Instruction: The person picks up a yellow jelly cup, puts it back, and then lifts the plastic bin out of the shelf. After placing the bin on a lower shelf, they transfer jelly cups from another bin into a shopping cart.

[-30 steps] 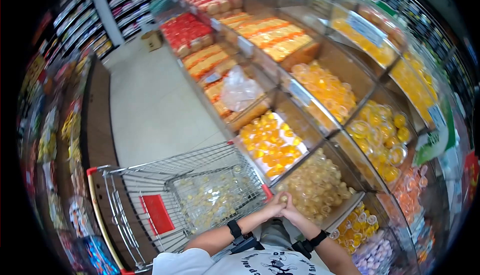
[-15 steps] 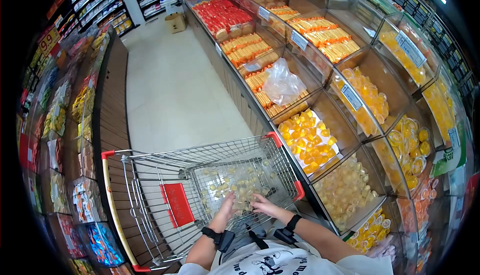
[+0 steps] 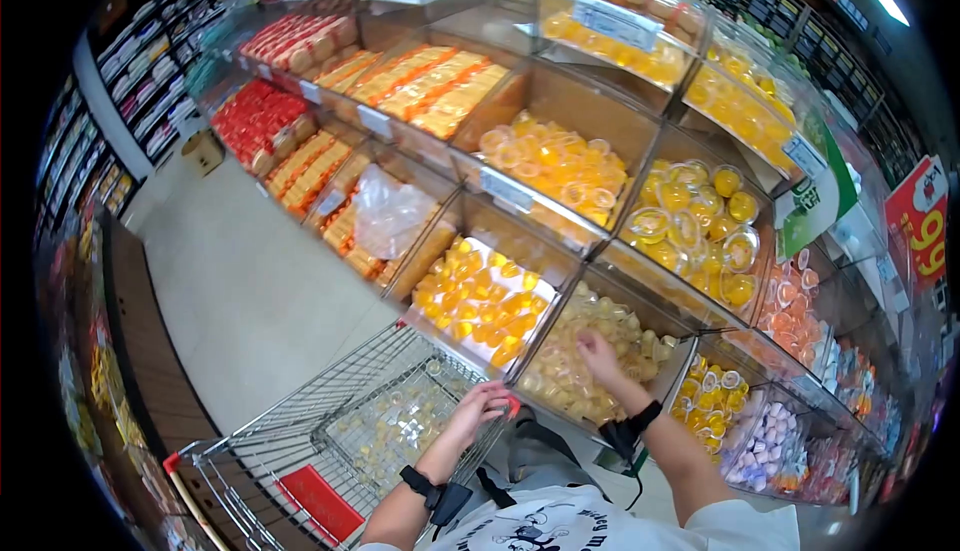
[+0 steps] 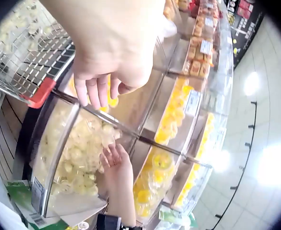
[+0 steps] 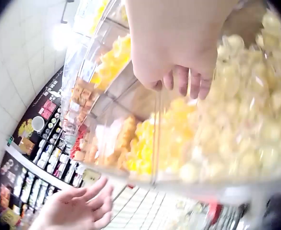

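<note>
Pale jelly cups [image 3: 570, 371] fill a clear bin at the front of the display, and my right hand [image 3: 601, 359] is over them with its fingers loosely bent. In the right wrist view that hand [image 5: 179, 57] hangs beside the pale cups [image 5: 246, 115], nothing visible in it. My left hand [image 3: 474, 413] is by the red corner of the shopping cart [image 3: 330, 406], fingers relaxed and apart. Seen from the left wrist, its fingers [image 4: 98, 91] hang down holding nothing visible. More pale cups lie in a clear basket [image 3: 395, 421] inside the cart.
Beside the pale cups are bins of yellow-orange jellies [image 3: 480, 301], yellow cups [image 3: 708, 401] and purple pieces [image 3: 765, 446]. A clear plastic bag [image 3: 390, 213] lies on wrapped snacks. Floor [image 3: 240, 261] shows between the display and the left shelves.
Both hands were together over the pale bin, then apart above the cart's basket. Now my right hand is back over the bin, my left is at the cart's corner, and the view has turned right.
</note>
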